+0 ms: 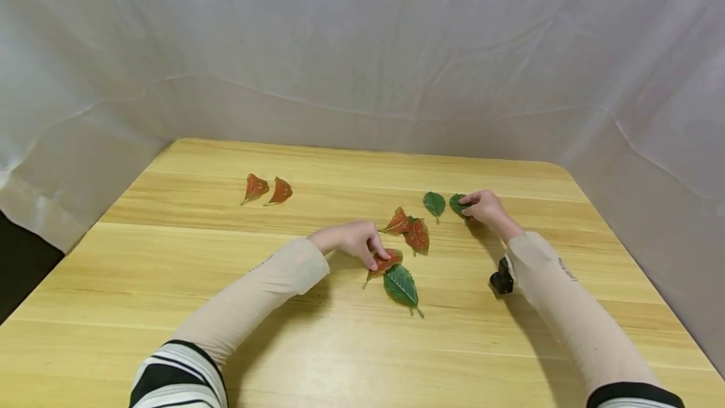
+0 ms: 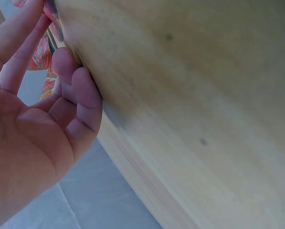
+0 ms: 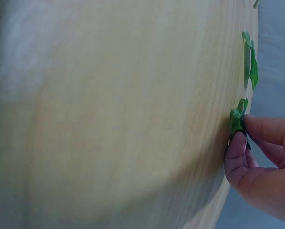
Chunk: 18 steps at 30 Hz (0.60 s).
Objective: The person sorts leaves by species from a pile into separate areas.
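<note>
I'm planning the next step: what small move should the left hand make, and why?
Probably the left hand should lift the red leaf it pinches toward the leftmost red leaf, since that lies beside another red one.

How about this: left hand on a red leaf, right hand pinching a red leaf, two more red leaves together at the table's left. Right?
One slip: the right hand pinches a green leaf, as the right wrist view shows. Left hand on a red leaf and two more red leaves at left both stand.
</note>
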{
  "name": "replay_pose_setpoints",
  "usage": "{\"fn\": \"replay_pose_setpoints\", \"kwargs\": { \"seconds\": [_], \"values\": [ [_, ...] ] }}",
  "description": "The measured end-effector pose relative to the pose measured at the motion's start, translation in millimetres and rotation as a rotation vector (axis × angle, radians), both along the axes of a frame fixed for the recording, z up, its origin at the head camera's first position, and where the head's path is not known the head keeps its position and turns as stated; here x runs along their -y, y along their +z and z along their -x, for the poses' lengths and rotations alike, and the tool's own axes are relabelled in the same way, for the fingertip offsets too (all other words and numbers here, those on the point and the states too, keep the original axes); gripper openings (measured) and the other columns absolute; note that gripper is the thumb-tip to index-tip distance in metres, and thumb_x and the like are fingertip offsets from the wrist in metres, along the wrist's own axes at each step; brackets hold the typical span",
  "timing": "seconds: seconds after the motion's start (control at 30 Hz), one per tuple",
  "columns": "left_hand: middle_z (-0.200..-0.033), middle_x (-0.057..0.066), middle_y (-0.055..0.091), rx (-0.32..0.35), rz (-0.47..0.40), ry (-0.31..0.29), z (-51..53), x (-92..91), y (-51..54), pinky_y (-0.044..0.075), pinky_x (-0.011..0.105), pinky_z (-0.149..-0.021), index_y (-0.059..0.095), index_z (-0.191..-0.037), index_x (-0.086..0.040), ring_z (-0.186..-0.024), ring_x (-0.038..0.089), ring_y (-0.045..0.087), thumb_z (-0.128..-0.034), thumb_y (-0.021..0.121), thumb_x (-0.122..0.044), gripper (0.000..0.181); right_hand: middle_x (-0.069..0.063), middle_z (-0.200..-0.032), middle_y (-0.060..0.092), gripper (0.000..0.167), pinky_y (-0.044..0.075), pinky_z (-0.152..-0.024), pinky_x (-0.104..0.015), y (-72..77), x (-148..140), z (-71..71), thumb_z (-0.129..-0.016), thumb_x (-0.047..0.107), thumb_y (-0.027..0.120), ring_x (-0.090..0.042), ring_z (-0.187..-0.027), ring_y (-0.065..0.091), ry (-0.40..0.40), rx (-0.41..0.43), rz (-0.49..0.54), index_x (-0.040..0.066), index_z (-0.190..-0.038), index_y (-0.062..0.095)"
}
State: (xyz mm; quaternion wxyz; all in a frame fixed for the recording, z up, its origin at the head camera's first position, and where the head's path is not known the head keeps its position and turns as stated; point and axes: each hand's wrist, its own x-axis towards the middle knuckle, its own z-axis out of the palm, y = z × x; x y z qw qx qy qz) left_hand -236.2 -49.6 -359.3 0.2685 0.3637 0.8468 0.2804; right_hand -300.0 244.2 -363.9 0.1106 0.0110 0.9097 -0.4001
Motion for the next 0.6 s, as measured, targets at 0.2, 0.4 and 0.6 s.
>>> {"fn": "replay_pose_setpoints", "kwargs": {
  "seconds": [0.2, 0.4, 0.6],
  "values": [
    [-0.106, 0.007, 0.063, -0.012, 0.008, -0.002, -0.1, -0.3, 1.6, 0.031, 0.017, -0.053, 0.068, -0.101, -0.006, -0.053, 0.006, 0.032, -0.072, 0.073, -0.003, 0.029, -0.031, -0.124, 0.042, 0.032, 0.048, -0.065, -0.023, 0.1, -0.8, -2.0, -0.084, -0.007, 0.053, -0.022, -0.084, 0.054, -0.004, -0.005, 0.006, -0.013, -0.115, 0.051],
    [-0.106, 0.006, 0.063, -0.009, 0.006, 0.002, -0.4, -0.4, 1.5, 0.031, 0.018, -0.052, 0.069, -0.1, -0.007, -0.053, 0.007, 0.031, -0.072, 0.073, -0.003, 0.029, -0.031, -0.126, 0.039, 0.033, 0.046, -0.063, -0.026, 2.0, -2.5, -4.5, -0.085, -0.004, 0.053, -0.022, -0.08, 0.051, -0.003, -0.018, 0.0, -0.01, -0.117, 0.052],
    [-0.106, 0.006, 0.063, -0.002, 0.008, 0.001, -1.1, -0.2, 1.8, 0.031, 0.018, -0.051, 0.068, -0.101, -0.006, -0.053, 0.007, 0.031, -0.0726, 0.072, -0.003, 0.029, -0.031, -0.125, 0.04, 0.032, 0.038, -0.088, -0.045, 5.3, -6.3, -11.7, -0.086, 0.002, 0.054, -0.041, -0.114, 0.037, -0.017, -0.075, 0.004, -0.009, -0.116, 0.053]
  ]
}}
